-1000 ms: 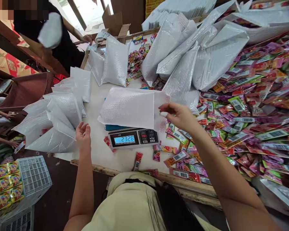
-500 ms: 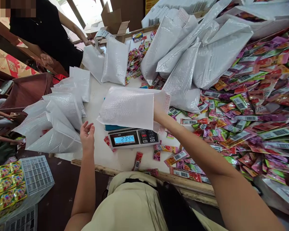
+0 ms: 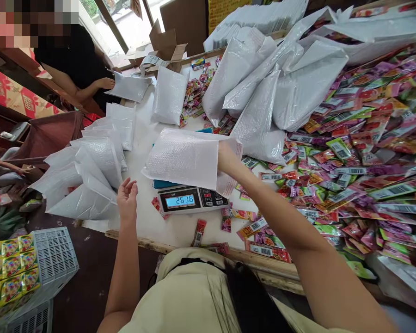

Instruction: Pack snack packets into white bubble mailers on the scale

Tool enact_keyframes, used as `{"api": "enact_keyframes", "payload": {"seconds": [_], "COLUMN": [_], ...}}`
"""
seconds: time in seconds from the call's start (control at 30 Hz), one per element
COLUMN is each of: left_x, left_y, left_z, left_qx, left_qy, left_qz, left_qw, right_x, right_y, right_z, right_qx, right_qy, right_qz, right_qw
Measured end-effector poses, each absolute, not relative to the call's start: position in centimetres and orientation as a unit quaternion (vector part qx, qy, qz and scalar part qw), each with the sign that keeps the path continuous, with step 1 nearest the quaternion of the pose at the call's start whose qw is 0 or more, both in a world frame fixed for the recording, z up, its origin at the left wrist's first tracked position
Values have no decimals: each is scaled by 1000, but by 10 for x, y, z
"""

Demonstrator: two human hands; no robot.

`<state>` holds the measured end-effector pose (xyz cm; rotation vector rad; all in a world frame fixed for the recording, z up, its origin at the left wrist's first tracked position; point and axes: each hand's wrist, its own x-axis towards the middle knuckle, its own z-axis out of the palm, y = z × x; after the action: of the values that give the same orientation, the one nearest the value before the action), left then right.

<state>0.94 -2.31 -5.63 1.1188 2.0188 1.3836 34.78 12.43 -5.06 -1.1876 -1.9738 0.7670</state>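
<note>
A white bubble mailer [image 3: 183, 159] lies on its side over the blue pan [image 3: 160, 184] of a digital scale [image 3: 194, 200], whose display is lit. My right hand [image 3: 226, 159] reaches into the mailer's mouth from the right. The mailer hides its fingers and anything in them. To the left of the scale my left hand [image 3: 127, 196] hovers with fingers apart and slightly curled, holding nothing. Close beside it stand several white mailers [image 3: 97, 157] with their mouths up. Loose candy sachets [image 3: 237, 213] lie in front of the scale.
A large heap of colourful sachets [image 3: 360, 148] covers the right side. Filled-looking bubble mailers [image 3: 242, 78] lean behind the scale. Across the table, a person in black [image 3: 74, 60] handles a mailer [image 3: 130, 87]. A plastic crate [image 3: 55, 254] with yellow packs stands at lower left.
The scale's reading has risen. My right hand is still inside the mailer, and my left hand stays beside the scale. The other person's hand now grips the far mailer, which has tipped flatter.
</note>
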Motion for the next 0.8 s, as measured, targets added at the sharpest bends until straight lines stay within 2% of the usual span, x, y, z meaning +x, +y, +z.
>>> {"api": "enact_keyframes", "payload": {"seconds": [0.2, 0.33, 0.43, 0.6, 0.7, 0.8], "left_x": [4, 7, 12, 19, 18, 15], "left_y": [-29, -26, -20, -12, -16, -20], "left_z": [-60, -62, -63, -59, -57, -59], "left_qx": [379, 377, 386, 404, 397, 390], "left_qy": [732, 728, 727, 715, 713, 718], "left_qz": [521, 526, 519, 520, 526, 523], "left_qw": [224, 228, 230, 234, 241, 243], "right_x": [461, 543, 573, 592, 603, 592], "right_y": [58, -15, -54, -76, -74, -64], "right_z": [-39, -40, -52, -84, -95, -87], "right_qx": [-558, -692, -757, -765, -803, -822], "right_qy": [-708, -553, -456, -450, -478, -540], "right_qz": [279, 263, 263, 278, 266, 171], "right_qw": [330, 383, 388, 368, 235, 67]}}
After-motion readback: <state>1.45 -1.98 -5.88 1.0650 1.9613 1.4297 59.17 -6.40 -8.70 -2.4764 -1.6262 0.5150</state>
